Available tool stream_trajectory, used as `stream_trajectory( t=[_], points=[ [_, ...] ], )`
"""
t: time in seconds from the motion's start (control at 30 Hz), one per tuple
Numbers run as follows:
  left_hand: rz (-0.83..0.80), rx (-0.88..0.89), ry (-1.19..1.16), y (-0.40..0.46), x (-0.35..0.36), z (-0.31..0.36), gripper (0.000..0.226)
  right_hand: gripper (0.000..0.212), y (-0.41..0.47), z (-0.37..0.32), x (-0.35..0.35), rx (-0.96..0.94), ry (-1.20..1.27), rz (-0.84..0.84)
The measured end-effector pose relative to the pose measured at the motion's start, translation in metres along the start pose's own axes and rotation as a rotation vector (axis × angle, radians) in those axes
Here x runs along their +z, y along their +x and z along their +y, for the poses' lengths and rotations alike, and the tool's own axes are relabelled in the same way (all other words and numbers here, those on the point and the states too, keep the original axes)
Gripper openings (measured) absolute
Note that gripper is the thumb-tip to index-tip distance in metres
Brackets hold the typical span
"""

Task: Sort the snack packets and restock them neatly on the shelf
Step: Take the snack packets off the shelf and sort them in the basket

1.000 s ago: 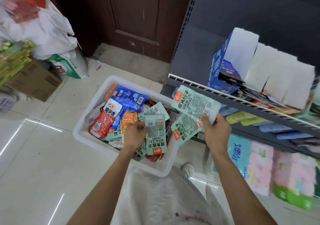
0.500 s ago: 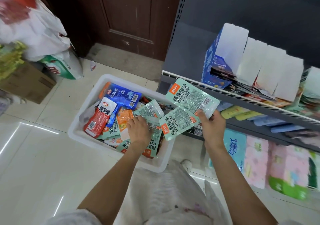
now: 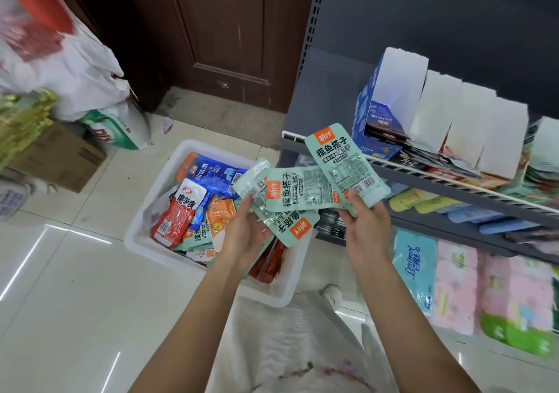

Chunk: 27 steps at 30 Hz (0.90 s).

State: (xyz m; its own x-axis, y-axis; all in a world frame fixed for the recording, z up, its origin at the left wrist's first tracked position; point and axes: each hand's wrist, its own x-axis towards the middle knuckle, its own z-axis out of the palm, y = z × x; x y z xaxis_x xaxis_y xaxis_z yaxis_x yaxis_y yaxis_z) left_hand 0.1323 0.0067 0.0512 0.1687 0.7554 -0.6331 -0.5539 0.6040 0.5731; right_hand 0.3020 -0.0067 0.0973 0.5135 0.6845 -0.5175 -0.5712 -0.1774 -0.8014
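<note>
A white plastic bin on the floor holds several mixed snack packets: red, blue, orange and mint-green. My left hand is raised above the bin and grips mint-green packets. My right hand holds two more mint-green packets fanned out in front of the shelf edge. The left-hand packets overlap the right-hand ones. On the shelf stand a blue display box and white card dividers with packets behind the rail.
A lower shelf carries yellow and blue packs. Tissue packs sit on the floor at the right. A brown door is behind the bin. A cardboard box and white bags stand at the left on the tiled floor.
My left hand has lifted out of the bin with mint-green packets and brought them up against the ones in my right hand. The right hand has stayed near the shelf edge.
</note>
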Motion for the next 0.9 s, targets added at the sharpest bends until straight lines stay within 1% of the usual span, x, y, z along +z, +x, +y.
stream_trajectory(
  t=[0.07,0.13,0.17,0.27,0.33,0.4,0.5,0.53,0.57,0.6,0.67,0.7,0.73,0.77,0.8,0.9],
  points=[
    [-0.068,0.009,-0.016,-0.004,0.012,0.002,0.048,0.021,-0.002,-0.002,-0.004,-0.055,-0.034,0.032],
    [-0.148,0.032,0.012,-0.009,0.027,0.003,0.049,0.021,-0.003,-0.002,-0.011,-0.109,-0.084,0.052],
    [-0.156,0.054,0.032,-0.010,0.035,0.001,0.050,0.021,-0.004,-0.003,-0.015,-0.142,-0.112,0.056],
    [-0.085,0.138,0.087,-0.017,0.065,-0.009,0.059,0.028,-0.004,-0.007,-0.032,-0.267,-0.262,0.005],
    [-0.034,0.192,0.135,-0.017,0.085,-0.021,0.057,0.031,-0.001,-0.017,-0.048,-0.315,-0.374,-0.045],
    [0.050,0.253,0.199,-0.014,0.105,-0.033,0.052,0.038,0.007,-0.033,-0.067,-0.317,-0.425,-0.087],
    [0.126,0.320,0.312,-0.010,0.141,-0.056,0.035,0.061,0.023,-0.062,-0.103,-0.332,-0.514,-0.186],
    [0.126,0.346,0.355,-0.010,0.155,-0.064,0.029,0.064,0.028,-0.073,-0.116,-0.344,-0.585,-0.216],
    [0.116,0.377,0.398,-0.010,0.169,-0.074,0.024,0.063,0.034,-0.083,-0.130,-0.385,-0.702,-0.227],
    [0.102,0.412,0.440,-0.011,0.183,-0.083,0.022,0.060,0.040,-0.094,-0.145,-0.466,-0.879,-0.208],
    [0.074,0.478,0.538,-0.013,0.211,-0.101,0.023,0.054,0.052,-0.114,-0.171,-0.718,-1.244,-0.143],
    [0.050,0.505,0.592,-0.013,0.225,-0.110,0.024,0.051,0.056,-0.123,-0.182,-0.841,-1.356,-0.139],
    [0.014,0.527,0.642,-0.015,0.239,-0.119,0.026,0.049,0.060,-0.133,-0.191,-0.916,-1.404,-0.169],
    [-0.033,0.544,0.681,-0.017,0.252,-0.127,0.028,0.052,0.062,-0.142,-0.199,-0.934,-1.407,-0.214],
    [-0.081,0.549,0.704,-0.020,0.265,-0.135,0.030,0.058,0.064,-0.152,-0.207,-0.882,-1.371,-0.258],
    [-0.193,0.500,0.697,-0.027,0.294,-0.153,0.031,0.067,0.071,-0.180,-0.233,-0.651,-1.166,-0.370]
  ],
)
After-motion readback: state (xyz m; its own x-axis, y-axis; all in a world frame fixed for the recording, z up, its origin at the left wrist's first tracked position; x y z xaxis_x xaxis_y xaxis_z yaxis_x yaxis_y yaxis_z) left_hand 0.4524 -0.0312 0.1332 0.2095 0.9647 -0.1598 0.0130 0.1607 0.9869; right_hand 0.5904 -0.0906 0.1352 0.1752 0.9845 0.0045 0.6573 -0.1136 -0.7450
